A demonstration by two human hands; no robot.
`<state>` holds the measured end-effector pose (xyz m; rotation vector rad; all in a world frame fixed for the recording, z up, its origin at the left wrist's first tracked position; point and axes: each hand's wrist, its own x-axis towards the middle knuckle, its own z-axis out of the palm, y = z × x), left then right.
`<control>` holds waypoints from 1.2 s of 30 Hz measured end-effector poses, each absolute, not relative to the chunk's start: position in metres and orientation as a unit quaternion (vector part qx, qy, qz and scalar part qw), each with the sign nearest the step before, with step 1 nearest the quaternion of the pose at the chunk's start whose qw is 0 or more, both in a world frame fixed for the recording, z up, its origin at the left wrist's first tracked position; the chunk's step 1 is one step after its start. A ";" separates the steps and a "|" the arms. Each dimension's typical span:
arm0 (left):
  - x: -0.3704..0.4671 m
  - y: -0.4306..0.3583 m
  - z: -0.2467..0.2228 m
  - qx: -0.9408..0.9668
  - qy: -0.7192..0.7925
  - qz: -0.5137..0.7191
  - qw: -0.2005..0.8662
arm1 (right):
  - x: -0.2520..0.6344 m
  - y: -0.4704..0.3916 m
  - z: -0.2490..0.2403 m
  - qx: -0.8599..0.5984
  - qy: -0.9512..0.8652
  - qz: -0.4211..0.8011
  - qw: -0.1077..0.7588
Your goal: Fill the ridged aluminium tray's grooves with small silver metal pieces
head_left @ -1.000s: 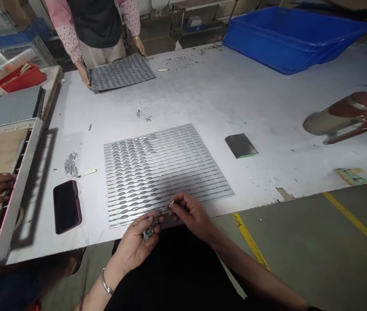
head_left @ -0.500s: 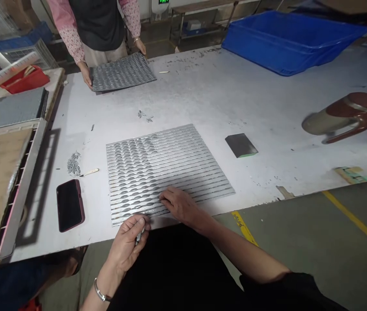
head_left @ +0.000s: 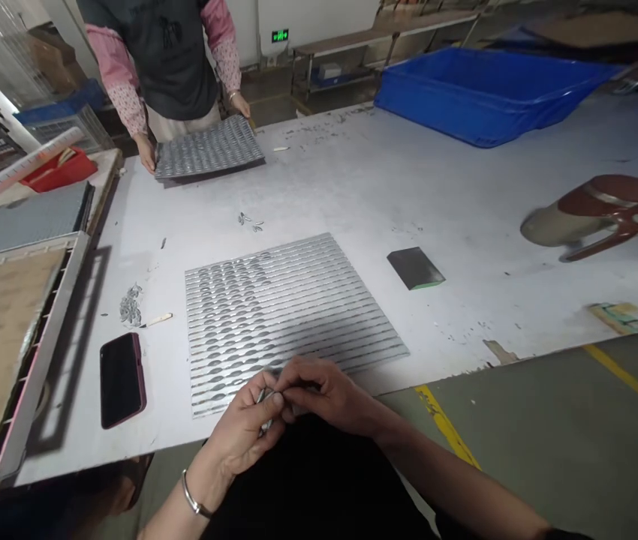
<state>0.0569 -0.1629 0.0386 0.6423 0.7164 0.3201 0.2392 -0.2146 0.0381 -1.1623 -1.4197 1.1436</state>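
Note:
My left hand (head_left: 243, 427) is closed around small grey pieces, partly hidden by its fingers. Fingertips pinched, my right hand (head_left: 327, 394) meets it at the thumb; whatever is between these fingertips is too small to make out. Just beyond both hands, a grey striped sheet (head_left: 319, 300) lies flat on the table, with rows of dark leaf-shaped marks on its left part. To its left are a little heap of grey leaf-shaped slivers (head_left: 130, 306) and a small knife (head_left: 159, 320) with a pale handle. Several similar slivers (head_left: 248, 220) lie beyond the sheet.
A phone (head_left: 121, 381) lies near the front edge of the white table (head_left: 465, 202). Rightward are a dark block (head_left: 416, 268), a brown-lidded jug (head_left: 589, 214) and a blue bin (head_left: 482, 105). Across the table, a person (head_left: 167, 60) holds a patterned sheet (head_left: 209, 152). A crate (head_left: 37, 352) stands left.
My right hand has left the sheet's surface and come to my left hand's fingertips. My left hand has moved slightly right, still closed. The whole view has shifted a little.

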 end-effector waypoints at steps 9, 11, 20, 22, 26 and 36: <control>0.080 -0.111 0.051 0.219 0.447 0.259 0.828 | 0.291 -0.118 0.029 -0.572 -0.559 0.383 0.463; 0.077 -0.098 0.054 0.237 0.454 0.269 0.816 | 0.302 -0.087 0.021 -0.588 -0.618 0.307 0.422; 0.078 -0.062 0.039 0.263 0.446 0.318 0.794 | 0.292 -0.030 -0.004 -0.651 -0.711 0.188 0.189; 0.081 -0.060 0.036 0.259 0.444 0.315 0.798 | 0.288 -0.027 -0.006 -0.665 -0.716 0.159 0.145; 0.085 -0.059 0.033 0.260 0.453 0.294 0.800 | 0.288 -0.022 -0.007 -0.672 -0.717 0.136 0.124; 0.102 -0.060 0.035 0.249 0.416 0.321 0.813 | 0.282 -0.089 0.026 -0.506 -0.584 0.427 0.469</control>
